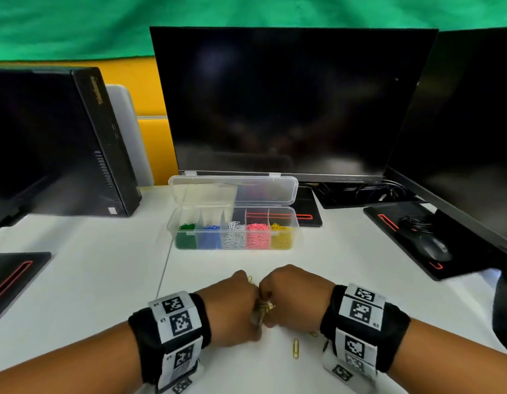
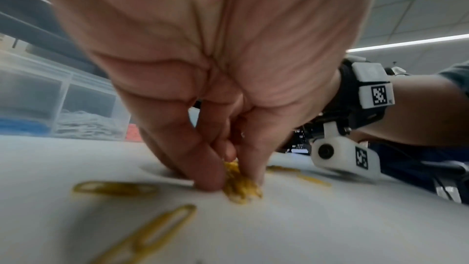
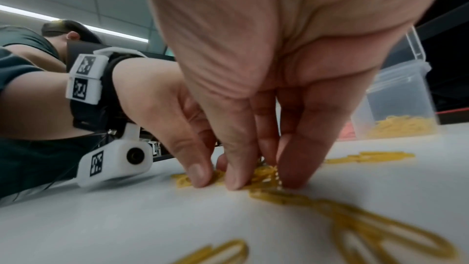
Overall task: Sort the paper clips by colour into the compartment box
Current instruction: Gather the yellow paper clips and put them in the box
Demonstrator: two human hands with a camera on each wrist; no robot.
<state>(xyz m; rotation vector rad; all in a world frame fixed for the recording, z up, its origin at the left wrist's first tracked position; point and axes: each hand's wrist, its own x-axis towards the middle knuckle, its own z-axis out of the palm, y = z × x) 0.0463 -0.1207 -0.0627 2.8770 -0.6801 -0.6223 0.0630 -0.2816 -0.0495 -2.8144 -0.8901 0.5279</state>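
- Two hands meet over one small heap: your left hand (image 1: 232, 304) pinches the yellow paper clips (image 2: 241, 186) with curled fingertips (image 2: 203, 176) against the table (image 1: 90, 280).
- Loose yellow clips (image 1: 295, 348) lie flat just beside the heap, near you.
- Your right hand (image 1: 292, 297) pinches the same heap from the other side, fingers (image 3: 238, 176) pressed down on it.
- Clips like these are probably light, stiff and slippery, and tangle; scoop from under the heap's edges rather than squeezing its top.
- Beyond your hands, the compartment box (image 1: 232, 227) stands open, yellow in its rightmost cell.
- Nothing lies between heap and box; the monitor (image 1: 289, 103) stands behind it, the mouse (image 1: 435, 247) well to the right.
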